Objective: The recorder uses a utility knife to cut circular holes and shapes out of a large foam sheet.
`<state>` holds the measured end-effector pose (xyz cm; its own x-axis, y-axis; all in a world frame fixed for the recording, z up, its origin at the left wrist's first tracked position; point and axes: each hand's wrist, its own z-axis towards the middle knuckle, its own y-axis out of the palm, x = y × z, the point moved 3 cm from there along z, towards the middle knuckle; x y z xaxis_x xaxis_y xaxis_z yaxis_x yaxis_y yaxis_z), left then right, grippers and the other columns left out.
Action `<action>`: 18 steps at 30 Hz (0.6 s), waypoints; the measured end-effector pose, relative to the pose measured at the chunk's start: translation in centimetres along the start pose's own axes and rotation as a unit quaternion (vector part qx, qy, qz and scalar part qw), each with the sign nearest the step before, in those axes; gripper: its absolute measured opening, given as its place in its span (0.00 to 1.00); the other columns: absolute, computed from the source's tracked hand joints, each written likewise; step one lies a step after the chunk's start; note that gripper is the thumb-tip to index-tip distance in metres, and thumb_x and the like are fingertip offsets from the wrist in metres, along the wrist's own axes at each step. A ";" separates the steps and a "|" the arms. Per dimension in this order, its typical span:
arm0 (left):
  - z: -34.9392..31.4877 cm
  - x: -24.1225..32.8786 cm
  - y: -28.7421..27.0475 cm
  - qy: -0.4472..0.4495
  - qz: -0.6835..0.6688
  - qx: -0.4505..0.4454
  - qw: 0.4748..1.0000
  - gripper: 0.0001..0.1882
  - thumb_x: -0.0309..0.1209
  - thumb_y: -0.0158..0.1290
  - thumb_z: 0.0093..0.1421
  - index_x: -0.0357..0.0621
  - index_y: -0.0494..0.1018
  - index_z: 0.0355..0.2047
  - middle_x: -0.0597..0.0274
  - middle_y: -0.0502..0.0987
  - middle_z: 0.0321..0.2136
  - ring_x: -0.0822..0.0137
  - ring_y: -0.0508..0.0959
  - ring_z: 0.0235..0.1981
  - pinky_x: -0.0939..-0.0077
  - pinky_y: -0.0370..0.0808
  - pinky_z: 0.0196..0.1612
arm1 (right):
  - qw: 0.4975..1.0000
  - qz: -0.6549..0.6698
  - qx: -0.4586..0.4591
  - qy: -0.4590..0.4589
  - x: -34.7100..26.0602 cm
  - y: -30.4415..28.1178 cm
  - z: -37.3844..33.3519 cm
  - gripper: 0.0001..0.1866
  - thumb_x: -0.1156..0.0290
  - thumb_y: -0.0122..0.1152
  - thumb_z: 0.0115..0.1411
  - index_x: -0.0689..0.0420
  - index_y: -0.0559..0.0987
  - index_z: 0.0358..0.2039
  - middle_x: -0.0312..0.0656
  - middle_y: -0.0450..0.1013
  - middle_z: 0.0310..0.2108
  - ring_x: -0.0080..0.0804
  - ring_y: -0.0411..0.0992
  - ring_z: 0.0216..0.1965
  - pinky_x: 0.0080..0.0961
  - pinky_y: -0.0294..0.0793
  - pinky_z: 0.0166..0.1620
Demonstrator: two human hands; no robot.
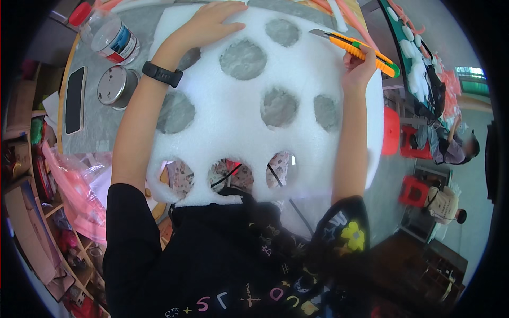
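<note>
A large white foam sheet (233, 114) with several round cut-outs lies over the table and overhangs its near edge. My left hand (212, 22) rests flat on the sheet's far left part, fingers stretched out to the right. In my right hand (360, 66), above the sheet's right side, is an orange utility knife (366, 54) with a green end. Its blade is out and points left, toward the far edge; I cannot tell whether the tip touches the foam. A black band is on my left wrist.
Left on the grey table (90, 140) are a clear plastic bottle (114, 40) with a red cap, a round tin (112, 87) and a phone (75, 99). Shelves stand at far left. Red stools (413, 191) and two people are at right, beside a green table (397, 37).
</note>
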<state>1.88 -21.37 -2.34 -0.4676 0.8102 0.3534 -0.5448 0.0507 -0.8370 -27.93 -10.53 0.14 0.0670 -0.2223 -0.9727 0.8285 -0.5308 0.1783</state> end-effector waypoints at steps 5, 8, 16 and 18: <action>0.0 0.0 0.0 -0.023 -0.030 -0.003 0.999 0.24 0.41 0.49 0.59 0.48 0.65 0.54 0.59 0.66 0.54 0.61 0.63 0.56 0.69 0.56 0.59 | 0.999 0.014 0.049 -0.017 0.2 -0.5 0.3 0.16 0.67 0.45 0.53 0.70 0.73 0.33 0.41 0.65 0.15 0.25 0.60 0.13 0.19 0.55 0.19; 0.0 0.1 0.0 -0.018 -0.015 0.000 1.000 0.24 0.41 0.49 0.59 0.48 0.65 0.54 0.59 0.66 0.54 0.61 0.63 0.56 0.69 0.56 0.59 | 0.999 0.014 0.045 -0.021 0.3 -0.5 0.3 0.16 0.68 0.45 0.53 0.70 0.73 0.32 0.41 0.65 0.15 0.25 0.60 0.13 0.19 0.56 0.19; -0.1 0.0 0.1 -0.010 -0.008 0.003 1.000 0.24 0.41 0.49 0.59 0.47 0.65 0.54 0.58 0.66 0.54 0.60 0.63 0.56 0.69 0.56 0.59 | 0.998 0.009 0.045 -0.037 0.1 0.1 -0.1 0.14 0.69 0.47 0.52 0.69 0.72 0.31 0.41 0.65 0.15 0.24 0.60 0.13 0.18 0.56 0.18; 0.0 0.1 0.1 -0.003 -0.008 0.004 1.000 0.24 0.41 0.49 0.59 0.47 0.65 0.54 0.58 0.66 0.54 0.60 0.63 0.56 0.69 0.56 0.59 | 0.998 0.009 0.056 -0.042 0.1 0.1 -0.2 0.14 0.70 0.46 0.52 0.69 0.72 0.31 0.41 0.65 0.15 0.24 0.60 0.12 0.17 0.56 0.17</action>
<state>1.79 -21.28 -2.36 -0.4633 0.8056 0.3693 -0.5571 0.0593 -0.8283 -27.71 -10.43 0.07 0.0306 -0.2971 -0.9544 0.7595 -0.6138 0.2154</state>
